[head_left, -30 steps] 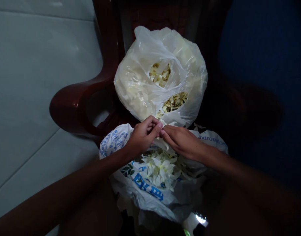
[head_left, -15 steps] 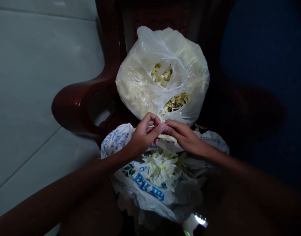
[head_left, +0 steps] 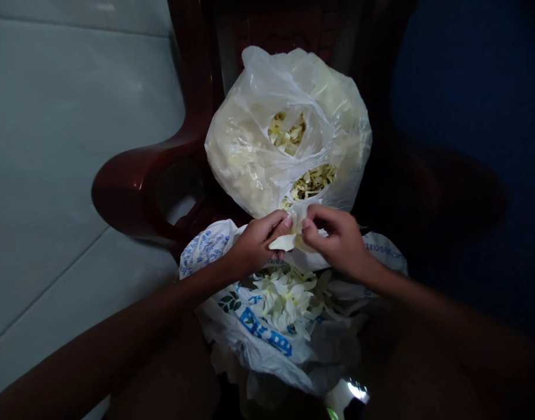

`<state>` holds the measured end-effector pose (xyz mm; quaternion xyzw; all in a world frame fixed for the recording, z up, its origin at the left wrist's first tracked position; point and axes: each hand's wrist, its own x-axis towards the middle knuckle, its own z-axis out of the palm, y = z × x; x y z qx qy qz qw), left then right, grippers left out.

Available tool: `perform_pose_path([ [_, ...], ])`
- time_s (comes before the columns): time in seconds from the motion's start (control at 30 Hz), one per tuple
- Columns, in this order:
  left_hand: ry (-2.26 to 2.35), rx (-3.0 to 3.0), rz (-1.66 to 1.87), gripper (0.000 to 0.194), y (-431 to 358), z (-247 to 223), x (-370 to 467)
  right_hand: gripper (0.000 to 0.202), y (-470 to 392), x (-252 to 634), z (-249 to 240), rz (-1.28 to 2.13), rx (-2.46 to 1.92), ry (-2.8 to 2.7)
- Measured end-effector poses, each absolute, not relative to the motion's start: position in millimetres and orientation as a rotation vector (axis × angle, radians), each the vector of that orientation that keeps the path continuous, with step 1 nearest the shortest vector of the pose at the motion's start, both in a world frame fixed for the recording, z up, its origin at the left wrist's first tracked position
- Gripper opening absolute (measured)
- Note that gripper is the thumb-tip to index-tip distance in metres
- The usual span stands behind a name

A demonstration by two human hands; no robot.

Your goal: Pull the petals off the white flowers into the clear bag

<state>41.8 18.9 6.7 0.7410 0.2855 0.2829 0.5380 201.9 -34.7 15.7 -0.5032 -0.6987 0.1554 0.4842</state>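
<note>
My left hand (head_left: pixel 263 236) is closed around a white flower (head_left: pixel 283 242), whose pale petals stick out from under the thumb. Beside it, my right hand (head_left: pixel 337 238) is curled with thumb and forefinger pinched at the right end of this flower; the exact grip is partly hidden. Below both hands, loose white flowers (head_left: pixel 289 297) lie in an opened white plastic bag (head_left: pixel 267 350) with blue print. Just beyond my fingertips stands a fuller translucent plastic bag (head_left: pixel 245 151), and yellowish petals (head_left: pixel 315 179) show through its openings.
Both bags rest at a dark red wooden chair (head_left: pixel 127 175), whose curved armrest sticks out on the left. Pale floor tiles (head_left: pixel 66 146) spread to the left. A dark blue area (head_left: pixel 468 87) is at the right.
My hands, which met at the fingertips, have drawn apart slightly. The right hand has moved right and curled in, and the petals now show between the two hands.
</note>
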Motion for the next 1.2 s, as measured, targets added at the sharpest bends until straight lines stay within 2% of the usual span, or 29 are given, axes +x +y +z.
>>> perform_pose_path([
  [0.17, 0.899, 1.597, 0.929, 0.022, 33.8, -1.4, 41.3, 0.021, -30.2, 216.8, 31.9, 0.133, -1.112, -1.104],
  [0.3, 1.063, 1.408, 1.119, 0.009, 53.2, -5.6, 37.1, 0.022, -19.2, 238.9, 41.6, -0.085, -1.031, -0.910],
  [0.47, 0.976, 1.570, 1.022, 0.021, 56.0, -8.6, 36.3, 0.019, -19.7, 239.6, 33.7, 0.009, -1.156, -1.308],
  [0.7, 0.767, 1.744, 0.796, 0.022, 19.1, -7.9, 51.3, 0.015, -18.3, 216.0, 8.0, 0.312, -1.380, -1.866],
  [0.87, 0.805, 1.714, 0.980, 0.042, 9.2, -3.0, 53.3, 0.015, -18.5, 213.7, 10.5, 0.327, -1.291, -1.876],
  [0.9, 0.824, 1.721, 1.024, 0.040, 10.3, -2.2, 52.0, 0.015, -19.9, 213.4, 12.0, 0.295, -1.288, -1.834],
  [1.0, 0.856, 1.817, 0.999, 0.013, 16.9, -1.6, 46.6, 0.017, -23.7, 212.8, 16.0, 0.200, -1.307, -1.661],
  [1.2, 0.948, 1.938, 0.859, 0.018, 19.9, -2.5, 43.8, 0.014, -24.7, 212.0, 17.1, 0.132, -1.300, -1.649],
])
